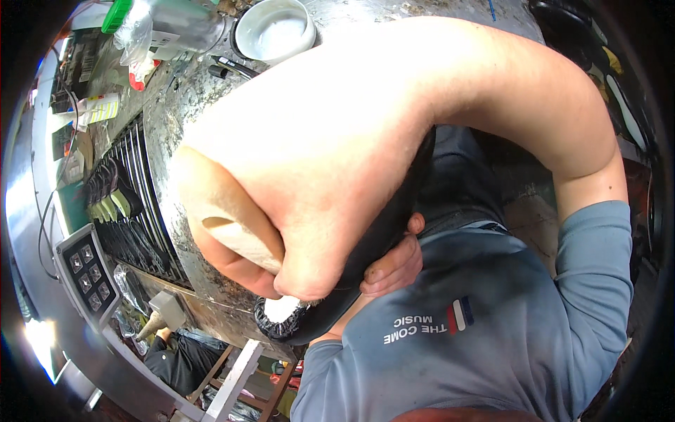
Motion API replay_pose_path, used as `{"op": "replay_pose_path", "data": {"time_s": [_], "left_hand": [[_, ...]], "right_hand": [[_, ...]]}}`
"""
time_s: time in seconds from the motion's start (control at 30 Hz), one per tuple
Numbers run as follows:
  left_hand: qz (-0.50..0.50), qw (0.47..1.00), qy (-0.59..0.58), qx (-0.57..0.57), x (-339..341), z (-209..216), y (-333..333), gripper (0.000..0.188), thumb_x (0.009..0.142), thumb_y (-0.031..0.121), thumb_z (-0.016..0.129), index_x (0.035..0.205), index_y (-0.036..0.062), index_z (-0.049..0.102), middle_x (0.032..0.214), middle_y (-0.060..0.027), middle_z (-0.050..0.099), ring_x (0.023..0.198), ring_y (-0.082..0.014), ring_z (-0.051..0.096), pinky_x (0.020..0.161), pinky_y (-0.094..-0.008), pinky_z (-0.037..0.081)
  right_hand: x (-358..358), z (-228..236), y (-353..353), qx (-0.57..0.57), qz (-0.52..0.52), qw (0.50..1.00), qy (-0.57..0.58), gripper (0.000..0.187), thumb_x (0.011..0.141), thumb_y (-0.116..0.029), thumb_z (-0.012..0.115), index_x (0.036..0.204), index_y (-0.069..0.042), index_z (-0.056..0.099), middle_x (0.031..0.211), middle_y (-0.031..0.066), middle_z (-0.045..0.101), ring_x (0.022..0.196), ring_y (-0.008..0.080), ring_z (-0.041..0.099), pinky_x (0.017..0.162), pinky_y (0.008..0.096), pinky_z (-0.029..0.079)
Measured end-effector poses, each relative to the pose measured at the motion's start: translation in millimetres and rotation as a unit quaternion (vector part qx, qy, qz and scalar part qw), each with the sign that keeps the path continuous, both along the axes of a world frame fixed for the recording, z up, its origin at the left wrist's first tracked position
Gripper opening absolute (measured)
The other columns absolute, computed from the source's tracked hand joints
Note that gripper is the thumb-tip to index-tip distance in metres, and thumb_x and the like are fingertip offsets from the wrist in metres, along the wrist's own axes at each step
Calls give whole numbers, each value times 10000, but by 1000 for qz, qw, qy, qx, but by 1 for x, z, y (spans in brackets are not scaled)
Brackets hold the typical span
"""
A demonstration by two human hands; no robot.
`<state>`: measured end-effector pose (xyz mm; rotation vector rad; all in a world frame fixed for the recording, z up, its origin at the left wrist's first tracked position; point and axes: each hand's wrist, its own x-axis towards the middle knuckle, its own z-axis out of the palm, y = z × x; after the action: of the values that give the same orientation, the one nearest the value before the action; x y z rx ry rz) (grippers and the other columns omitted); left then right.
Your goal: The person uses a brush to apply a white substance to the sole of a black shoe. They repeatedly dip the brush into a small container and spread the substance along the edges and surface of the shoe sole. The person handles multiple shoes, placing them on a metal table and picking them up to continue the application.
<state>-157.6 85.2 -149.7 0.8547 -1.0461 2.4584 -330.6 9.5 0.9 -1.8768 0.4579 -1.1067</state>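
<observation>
A worker in a grey-blue shirt bends over a long black item (365, 253) held in front of the body, beside the edge of a worn table (211, 271). The right hand (295, 162) wraps its fingers tightly around the pale wooden handle of a brush (242, 228), whose dark bristles sit at the item's lower end; whether they touch it cannot be told. The left hand (395, 266) curls its fingers over the item's near side. Beyond stand a white bowl (275, 34) and a green-lidded clear jar (184, 28).
</observation>
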Motion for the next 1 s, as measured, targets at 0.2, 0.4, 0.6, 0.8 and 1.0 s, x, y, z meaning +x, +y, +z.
{"op": "replay_pose_path", "data": {"time_s": [0.2,0.4,0.6,0.8,1.0], "left_hand": [[-33,990,75,114,1,-3,19,605,1087,303,475,1580,51,232,975,-256,668,719,-321,726,493,-388,582],[42,997,-33,-61,29,-9,1,691,1047,397,516,1582,44,257,1082,-255,643,815,-333,708,580,-391,576],[101,944,-195,-247,87,-19,-44,783,1007,491,556,1584,38,282,1188,-254,619,911,-346,690,667,-395,571],[336,641,-496,-480,144,79,-99,829,927,463,717,1527,-3,383,1279,-245,626,1056,-367,683,869,-448,573],[270,202,-619,-709,216,130,-181,711,778,346,893,1298,-24,579,1184,-134,696,1032,-245,697,952,-386,551]], "right_hand": [[-4,6,4,15,5,1000,15,136,795,-41,768,897,48,754,842,174,737,687,263,718,600,321,562],[-16,19,10,24,-18,999,39,147,808,-57,766,909,49,758,864,184,742,700,265,722,612,317,561],[-39,32,16,63,-96,990,87,165,816,-75,769,925,48,762,888,184,750,731,260,728,637,314,563],[-68,0,27,-19,-190,982,-16,236,778,-152,783,943,16,762,875,147,742,791,225,702,718,323,557],[-78,-15,51,54,-285,956,-51,268,791,-235,760,930,-8,723,883,133,698,769,189,646,695,303,515]]}}
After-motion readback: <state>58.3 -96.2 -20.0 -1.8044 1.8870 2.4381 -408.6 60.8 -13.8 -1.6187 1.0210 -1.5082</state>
